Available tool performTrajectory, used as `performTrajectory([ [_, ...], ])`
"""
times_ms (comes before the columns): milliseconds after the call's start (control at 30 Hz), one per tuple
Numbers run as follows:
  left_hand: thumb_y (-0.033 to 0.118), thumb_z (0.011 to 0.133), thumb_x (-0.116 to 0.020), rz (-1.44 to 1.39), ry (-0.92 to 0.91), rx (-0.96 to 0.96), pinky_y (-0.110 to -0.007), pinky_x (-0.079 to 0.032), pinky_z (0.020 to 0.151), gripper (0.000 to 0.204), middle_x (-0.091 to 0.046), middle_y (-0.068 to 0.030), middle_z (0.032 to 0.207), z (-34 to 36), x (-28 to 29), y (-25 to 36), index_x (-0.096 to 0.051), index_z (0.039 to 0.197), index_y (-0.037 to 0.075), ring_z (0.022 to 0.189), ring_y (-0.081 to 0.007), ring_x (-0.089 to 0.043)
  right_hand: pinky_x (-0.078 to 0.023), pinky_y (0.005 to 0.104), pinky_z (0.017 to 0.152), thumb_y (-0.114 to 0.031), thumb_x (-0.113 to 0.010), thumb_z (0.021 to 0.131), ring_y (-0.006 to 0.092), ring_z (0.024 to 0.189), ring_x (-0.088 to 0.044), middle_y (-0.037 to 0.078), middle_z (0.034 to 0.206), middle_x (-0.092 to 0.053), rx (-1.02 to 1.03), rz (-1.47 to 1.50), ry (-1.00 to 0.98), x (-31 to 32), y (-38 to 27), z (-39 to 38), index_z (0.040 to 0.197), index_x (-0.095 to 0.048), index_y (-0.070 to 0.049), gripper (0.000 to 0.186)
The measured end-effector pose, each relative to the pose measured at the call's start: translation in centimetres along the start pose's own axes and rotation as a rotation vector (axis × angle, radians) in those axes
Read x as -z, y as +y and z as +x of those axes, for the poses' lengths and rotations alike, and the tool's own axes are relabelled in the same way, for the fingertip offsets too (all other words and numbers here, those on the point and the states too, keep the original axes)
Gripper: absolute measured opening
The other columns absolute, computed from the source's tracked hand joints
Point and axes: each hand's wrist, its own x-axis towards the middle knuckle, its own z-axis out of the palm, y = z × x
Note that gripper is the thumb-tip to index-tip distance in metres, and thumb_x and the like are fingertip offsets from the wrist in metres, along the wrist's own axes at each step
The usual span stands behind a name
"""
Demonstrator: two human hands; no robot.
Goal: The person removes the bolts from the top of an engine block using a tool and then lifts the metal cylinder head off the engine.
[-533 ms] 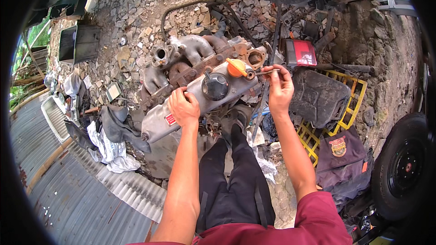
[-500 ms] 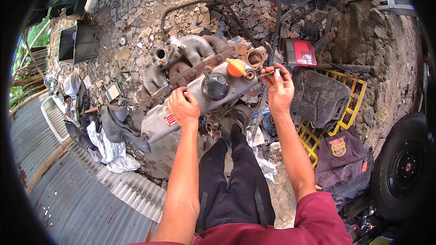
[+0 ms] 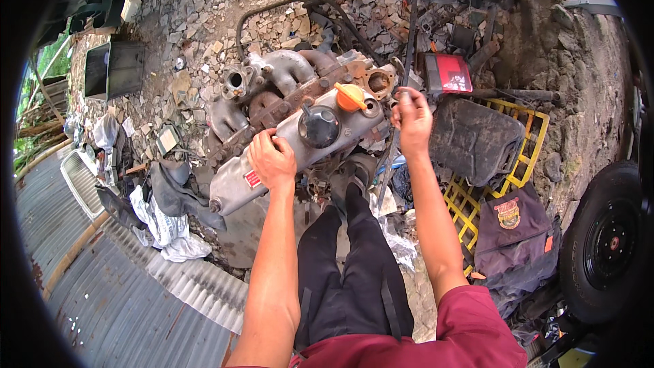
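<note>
An engine cylinder head lies on the ground in front of me, topped by a silver-grey valve cover [image 3: 235,187] with a black round cap [image 3: 319,127] and an orange cap [image 3: 350,97]. My left hand [image 3: 272,160] presses on the left half of the cover, its fingers curled together over the upper edge. Just past the cover's right end is my right hand [image 3: 413,126], its fingers pinched closed. Whatever the pinch holds is too small and hidden to name. Rusty manifold pipes [image 3: 286,71] run along the far side.
A red-and-white tail light [image 3: 448,73] and a dark flat case [image 3: 475,140] on a yellow crate [image 3: 530,133] lie to the right. Beyond them stands a wheel [image 3: 606,242]. Corrugated sheets [image 3: 136,293] cover the lower left. Broken tile rubble [image 3: 204,17] spreads behind the engine.
My right hand has turned and shifted slightly left; the thin rod-like piece it held toward the cover's right end no longer shows clearly. My left hand stays on the cover.
</note>
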Motion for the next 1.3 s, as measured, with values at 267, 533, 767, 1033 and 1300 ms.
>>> performTrajectory([
  [267,0.013,0.088,-0.056,-0.003,0.024,-0.01,-0.045,-0.045,0.092,0.017,-0.068,-0.0125,0.097,-0.1,-0.1,-0.1,-0.067,0.099,0.007,0.098,-0.033,-0.062,-0.035,0.0244,0.046,-0.04,-0.055,0.107,0.0143,0.059,-0.055,0.003,0.078,-0.058,-0.284,0.169,0.076,2.7,-0.3,-1.1,0.079,-0.057,-0.01,0.041],
  [533,0.013,0.088,-0.056,0.003,0.035,0.002,-0.045,-0.045,0.092,0.016,-0.068,-0.0123,0.097,-0.1,-0.2,-0.2,-0.067,0.098,0.007,0.098,-0.0328,-0.062,-0.048,0.0247,0.055,-0.046,-0.051,0.107,0.0174,0.079,-0.068,0.007,0.094,-0.066,-0.605,0.458,0.454,-2.2,0.7,-5.5,0.11,-0.062,-0.007,0.041],
  [767,0.015,0.086,-0.058,-0.021,0.103,-0.011,-0.045,-0.046,0.091,0.012,-0.068,-0.0118,0.094,-0.1,-0.6,-0.3,-0.067,0.09,0.007,0.095,-0.0323,-0.063,-0.054,0.0258,0.06,-0.043,-0.047,0.109,0.0193,0.081,-0.069,0.01,0.1,-0.067,-0.634,0.839,-0.015,0.3,5.1,-9.6,0.119,-0.054,-0.007,0.039],
  [1033,0.023,0.091,-0.057,-0.078,0.106,-0.007,-0.045,-0.046,0.093,0.02,-0.069,-0.0111,0.096,-0.3,-0.9,-0.7,-0.069,0.093,0.008,0.098,-0.0316,-0.065,-0.053,0.0234,0.062,-0.034,-0.053,0.108,0.0155,0.078,-0.063,0.01,0.099,-0.065,-0.823,0.327,0.06,-2.7,3.0,-14.5,0.116,-0.057,-0.007,0.028],
  [1300,0.009,0.093,-0.059,-0.904,0.166,-0.289,-0.037,-0.05,0.088,0.016,-0.07,-0.0114,0.103,-6.1,2.5,-3.8,-0.068,0.104,0.003,0.096,-0.0267,-0.066,-0.056,0.029,0.073,-0.029,-0.057,0.106,0.0192,0.09,-0.066,0.009,0.104,-0.065,-0.717,0.354,0.206,-3.3,3.9,-24.9,0.113,-0.06,-0.007,0.023],
])
